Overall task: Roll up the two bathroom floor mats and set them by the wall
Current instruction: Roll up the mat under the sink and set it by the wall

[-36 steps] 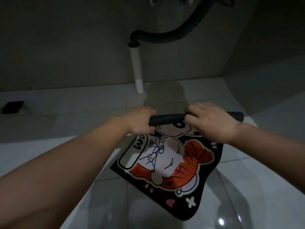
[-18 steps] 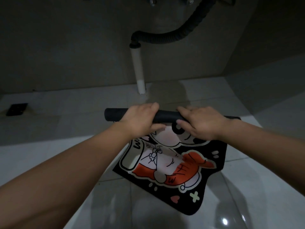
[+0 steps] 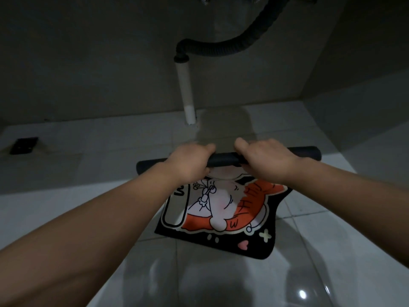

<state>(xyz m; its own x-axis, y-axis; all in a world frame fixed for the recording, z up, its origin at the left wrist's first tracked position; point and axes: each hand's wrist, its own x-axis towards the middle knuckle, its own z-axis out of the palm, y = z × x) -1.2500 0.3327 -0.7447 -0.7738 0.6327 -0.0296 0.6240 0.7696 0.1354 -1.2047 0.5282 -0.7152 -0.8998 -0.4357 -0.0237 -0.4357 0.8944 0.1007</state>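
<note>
A black floor mat (image 3: pixel 223 218) with an orange and white cartoon print hangs in front of me above the tiled floor. Its top part is wound into a dark roll (image 3: pixel 223 161) that runs left to right. My left hand (image 3: pixel 188 165) grips the roll left of its middle. My right hand (image 3: pixel 265 158) grips it just to the right, the two hands close together. The unrolled lower part droops down with its bottom edge slanting low to the right. Only one mat is in view.
A white drain pipe (image 3: pixel 187 96) with a dark corrugated hose (image 3: pixel 221 48) stands against the far wall (image 3: pixel 88 74). A dark floor drain (image 3: pixel 23 145) lies at the far left. A second wall (image 3: pixel 358 41) closes the right side. Glossy pale tiles (image 3: pixel 88 156) cover the floor.
The roll has grown and more of the print is wound in. The hanging part is shorter, and both hands have shifted their grip on the roll.
</note>
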